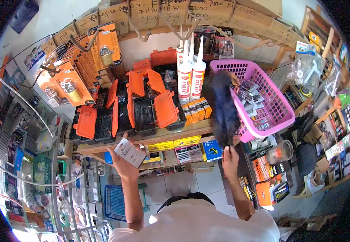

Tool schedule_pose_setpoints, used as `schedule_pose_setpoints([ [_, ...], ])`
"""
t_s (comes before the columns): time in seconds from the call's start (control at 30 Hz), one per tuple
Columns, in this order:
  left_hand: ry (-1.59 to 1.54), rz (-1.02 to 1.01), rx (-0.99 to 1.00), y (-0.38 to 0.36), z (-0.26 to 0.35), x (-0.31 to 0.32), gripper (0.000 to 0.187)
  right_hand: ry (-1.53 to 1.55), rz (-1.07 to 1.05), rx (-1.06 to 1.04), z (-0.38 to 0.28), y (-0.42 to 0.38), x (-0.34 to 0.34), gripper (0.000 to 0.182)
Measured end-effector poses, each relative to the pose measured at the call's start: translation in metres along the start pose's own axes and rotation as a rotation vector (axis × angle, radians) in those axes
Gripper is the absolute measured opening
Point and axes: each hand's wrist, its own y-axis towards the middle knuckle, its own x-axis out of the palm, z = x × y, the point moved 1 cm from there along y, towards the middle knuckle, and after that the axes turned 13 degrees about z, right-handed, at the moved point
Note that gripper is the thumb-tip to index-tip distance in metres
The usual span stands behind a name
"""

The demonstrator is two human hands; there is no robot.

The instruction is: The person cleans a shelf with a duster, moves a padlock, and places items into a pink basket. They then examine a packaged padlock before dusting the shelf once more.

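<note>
My left hand point(125, 168) holds a small white printed box point(129, 152) in front of the shelf edge. My right hand point(230, 158) is closed around the lower end of a dark, fluffy duster point(225, 109). The duster stands upright, blurred, between the pink plastic basket point(263, 132) and a row of small orange-and-white boxes point(195, 112). Loose packets lie in the basket. Black organizer cases with orange lids point(167, 108) sit on the shelf beyond my left hand. White sealant tubes point(185, 80) stand behind the small boxes.
Padlocks in orange packaging point(73, 92) are at the back left. Curved hooks hang from a wooden beam point(162, 14) above the shelf. Yellow boxes point(160, 146) lie under the shelf edge. A clear plastic jar point(280, 152) stands to the right, and a blue crate point(114, 201) below left.
</note>
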Motion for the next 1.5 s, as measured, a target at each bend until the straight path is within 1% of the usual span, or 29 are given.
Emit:
schedule_pose_setpoints([
  [0.07,-0.001,0.015,-0.016,-0.001,-0.002,0.003,0.072,-0.016,-0.015,-0.056,0.0,0.014,0.0,0.019],
  [0.1,0.013,0.014,-0.016,-0.001,-0.002,0.005,0.071,-0.034,-0.034,-0.11,-0.006,0.021,0.002,0.03],
  [0.13,0.029,0.014,-0.016,-0.002,-0.003,0.007,0.07,0.035,-0.206,0.234,-0.037,0.022,-0.002,0.058],
  [0.17,0.031,0.007,-0.018,-0.003,-0.003,0.009,0.07,0.039,-0.201,0.233,-0.044,0.03,-0.001,0.058],
  [0.23,0.064,0.071,-0.024,-0.005,-0.003,0.011,0.07,0.258,-0.374,0.329,-0.052,0.044,0.003,0.062],
  [0.3,0.085,0.072,-0.021,-0.005,-0.002,0.01,0.071,0.314,-0.365,0.29,-0.058,0.054,0.01,0.062],
  [0.4,0.11,0.083,-0.011,-0.008,0.0,0.007,0.072,0.27,-0.295,0.321,-0.045,0.067,0.022,0.048],
  [0.43,0.111,0.094,-0.004,-0.008,0.001,0.007,0.072,0.274,-0.298,0.312,-0.04,0.07,0.025,0.048],
  [0.5,0.107,0.094,0.004,-0.01,0.003,0.007,0.071,0.48,-0.221,0.443,-0.032,0.073,0.03,0.046],
  [0.57,0.103,0.101,0.006,-0.011,0.005,0.004,0.069,0.513,-0.253,0.456,-0.031,0.077,0.033,0.044],
  [0.67,0.129,0.102,0.002,-0.015,0.006,0.006,0.067,0.121,-0.263,0.138,-0.018,0.083,0.029,0.043],
  [0.7,0.134,0.113,0.001,-0.015,0.006,0.006,0.067,0.127,-0.264,0.137,-0.023,0.08,0.028,0.043],
  [0.77,0.138,0.12,0.002,-0.017,0.007,0.009,0.066,-0.412,-0.219,-0.269,-0.059,0.065,0.02,0.046],
  [0.8,0.14,0.13,-0.002,-0.018,0.006,0.01,0.065,-0.468,-0.24,-0.244,-0.084,0.054,0.016,0.058],
  [0.83,0.14,0.131,0.0,-0.018,0.005,0.011,0.065,-0.466,-0.241,-0.245,-0.086,0.05,0.015,0.058],
  [0.9,0.083,0.174,-0.037,-0.018,0.004,0.012,0.063,-0.561,-0.14,-0.601,-0.09,0.037,0.014,0.069],
  [0.97,0.068,0.122,-0.061,-0.015,0.004,0.008,0.057,-0.53,-0.154,-0.543,-0.11,0.022,0.013,0.067],
  [1.03,0.049,0.075,-0.075,-0.016,0.002,0.006,0.052,-0.597,-0.12,-0.683,-0.131,0.006,0.017,0.065],
  [1.07,0.124,0.111,-0.044,-0.017,-0.001,0.009,0.045,-0.546,-0.106,-0.747,-0.145,-0.003,0.022,0.058],
  [1.1,0.198,0.149,-0.013,-0.017,-0.004,0.012,0.039,-0.533,-0.122,-0.758,-0.148,-0.005,0.031,0.058],
  [1.13,0.193,0.16,0.004,-0.019,-0.008,0.017,0.039,-0.365,-0.325,-0.729,-0.151,-0.008,0.04,0.054],
  [1.2,0.366,0.071,0.082,-0.022,-0.016,0.033,0.025,-0.125,-0.708,-0.645,-0.161,-0.02,0.059,0.045],
  [1.23,0.454,0.023,0.117,-0.023,-0.019,0.038,0.02,-0.12,-0.718,-0.649,-0.168,-0.025,0.071,0.045],
  [1.27,0.472,-0.056,0.137,-0.018,-0.023,0.036,0.02,-0.135,-0.791,-0.695,-0.175,-0.032,0.084,0.041],
  [1.3,0.472,-0.05,0.144,-0.019,-0.024,0.045,0.02,-0.15,-0.863,-0.74,-0.181,-0.036,0.095,0.037],
  [1.37,0.561,-0.245,0.377,-0.021,-0.02,0.068,0.021,-0.117,-0.832,-0.788,-0.183,-0.034,0.122,0.031],
  [1.4,0.511,-0.306,0.38,-0.019,-0.015,0.068,0.03,-0.086,-0.795,-0.833,-0.187,-0.03,0.134,0.025],
  [1.43,0.512,-0.304,0.388,-0.023,-0.003,0.082,0.03,-0.08,-0.799,-0.839,-0.197,-0.027,0.141,0.025],
  [1.5,0.624,-0.26,0.714,-0.036,0.025,0.117,0.048,0.032,-0.703,-0.92,-0.23,-0.02,0.148,0.022],
])
